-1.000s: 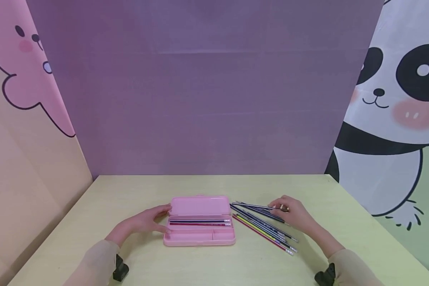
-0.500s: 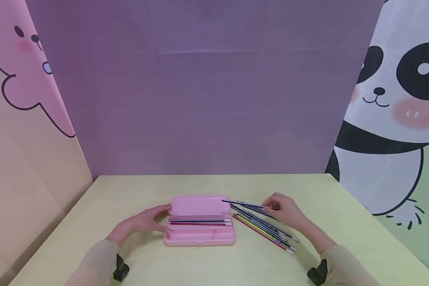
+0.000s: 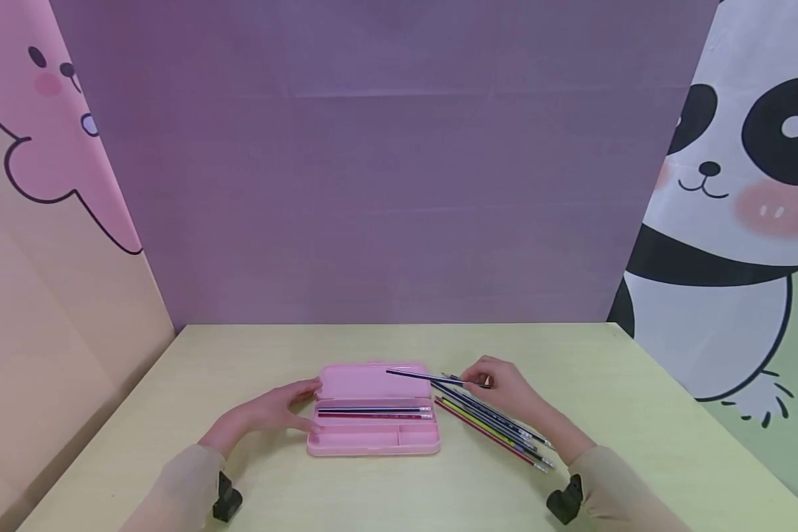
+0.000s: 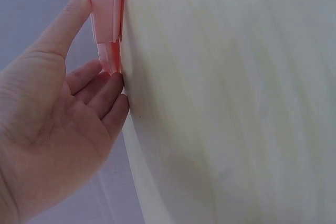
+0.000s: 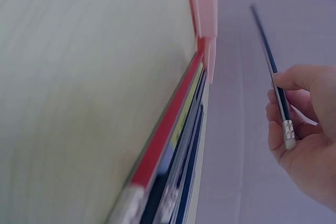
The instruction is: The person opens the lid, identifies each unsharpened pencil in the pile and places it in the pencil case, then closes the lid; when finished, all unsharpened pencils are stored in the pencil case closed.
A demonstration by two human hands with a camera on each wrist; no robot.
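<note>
An open pink pencil case lies on the table with its lid folded back. A dark pencil and a red pencil lie lengthwise inside it. My left hand rests against the case's left end, the thumb at the tray and the fingers by the lid; the left wrist view shows this hand with slightly bent fingers. My right hand pinches a dark striped pencil near its eraser end. The pencil's other end overlaps the lid in the head view. In the right wrist view its white eraser faces the palm.
Several pencils, mostly dark with a yellow and a red one, lie fanned out right of the case. The tabletop meets a purple backdrop. A panda picture covers the right side wall.
My right hand has moved left with the dark pencil, away from the loose pencils and over the case's lid. My left hand has stayed at the case's left end.
</note>
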